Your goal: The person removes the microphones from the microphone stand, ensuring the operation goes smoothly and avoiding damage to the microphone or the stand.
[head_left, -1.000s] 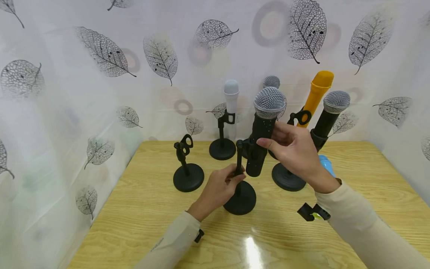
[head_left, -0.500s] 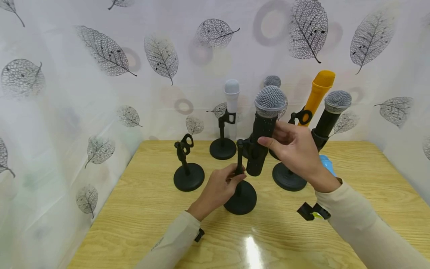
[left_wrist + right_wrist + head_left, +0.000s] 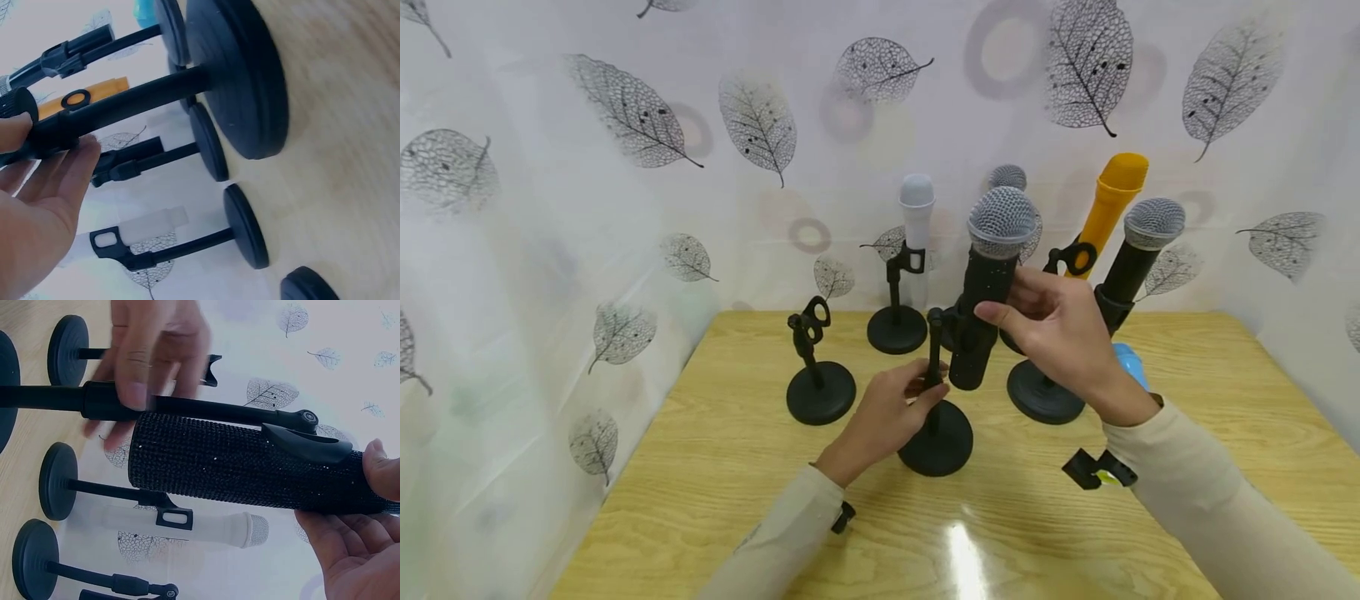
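Note:
A black, sparkly microphone (image 3: 987,282) with a silver mesh head leans upright in the clip (image 3: 306,445) of a black desk stand (image 3: 936,442). My right hand (image 3: 1063,333) grips its body just under the head, thumb on the near side and fingers behind. Lower down, my left hand (image 3: 891,412) pinches the stand's post, the thumb in front and the fingers behind it, beside the microphone's bottom end. In the right wrist view the left hand (image 3: 164,347) is blurred at the post's thicker collar. The stand's round base (image 3: 240,81) shows in the left wrist view.
An unfilled stand (image 3: 820,392) is to the left. Behind are a white microphone (image 3: 917,208) on its stand and another mesh-headed one (image 3: 1008,177). To the right stand an orange microphone (image 3: 1108,208) and a black one (image 3: 1131,267), near a light-blue object (image 3: 1129,364).
The left hand has shifted slightly on the stand's post. The right hand and the microphone stay nearly in place; the head view has tilted a little.

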`<act>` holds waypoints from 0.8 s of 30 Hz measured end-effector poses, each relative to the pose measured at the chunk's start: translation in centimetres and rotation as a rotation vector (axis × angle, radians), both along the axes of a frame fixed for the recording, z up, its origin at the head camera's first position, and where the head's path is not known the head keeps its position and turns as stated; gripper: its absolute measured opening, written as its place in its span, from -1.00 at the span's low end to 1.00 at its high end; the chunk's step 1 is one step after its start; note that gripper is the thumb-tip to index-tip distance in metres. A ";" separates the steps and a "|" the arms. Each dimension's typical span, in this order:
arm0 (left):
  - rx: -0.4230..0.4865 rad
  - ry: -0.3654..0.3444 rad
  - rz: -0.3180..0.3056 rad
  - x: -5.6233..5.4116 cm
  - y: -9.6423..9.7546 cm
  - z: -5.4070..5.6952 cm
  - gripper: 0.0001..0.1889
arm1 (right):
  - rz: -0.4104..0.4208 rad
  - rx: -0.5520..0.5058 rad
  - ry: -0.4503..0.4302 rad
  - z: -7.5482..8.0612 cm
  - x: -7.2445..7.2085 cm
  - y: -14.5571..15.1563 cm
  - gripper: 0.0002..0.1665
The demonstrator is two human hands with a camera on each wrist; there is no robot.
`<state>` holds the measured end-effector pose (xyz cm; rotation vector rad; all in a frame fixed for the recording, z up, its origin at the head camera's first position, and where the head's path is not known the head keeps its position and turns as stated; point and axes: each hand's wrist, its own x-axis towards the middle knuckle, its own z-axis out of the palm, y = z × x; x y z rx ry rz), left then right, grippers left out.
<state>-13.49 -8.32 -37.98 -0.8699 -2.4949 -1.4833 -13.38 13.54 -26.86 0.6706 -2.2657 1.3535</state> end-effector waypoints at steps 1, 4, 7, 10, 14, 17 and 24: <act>0.020 0.013 0.008 -0.1 0.0 0.2 -0.81 | 0.004 -0.003 -0.001 0.0 0.0 0.0 -0.71; 0.085 0.064 0.033 -0.3 0.1 0.6 -0.83 | 0.008 -0.007 -0.004 0.0 0.0 0.0 -0.71; 0.103 0.103 0.058 -0.4 0.3 0.6 -0.85 | -0.007 0.004 0.003 0.0 0.0 0.0 -0.74; 0.098 0.127 0.079 -0.4 0.4 0.4 -0.86 | -0.018 0.020 0.006 0.1 0.0 0.0 -0.78; 0.107 0.149 0.082 -0.4 0.5 0.2 -0.86 | -0.014 0.032 0.009 0.2 0.0 0.0 -0.72; 0.104 0.165 0.074 -0.5 0.6 0.1 -0.86 | -0.015 0.032 0.015 0.3 0.1 0.1 -0.70; 0.087 0.192 0.078 -0.5 0.6 0.0 -0.84 | -0.018 0.013 0.058 0.9 -0.2 0.2 -0.73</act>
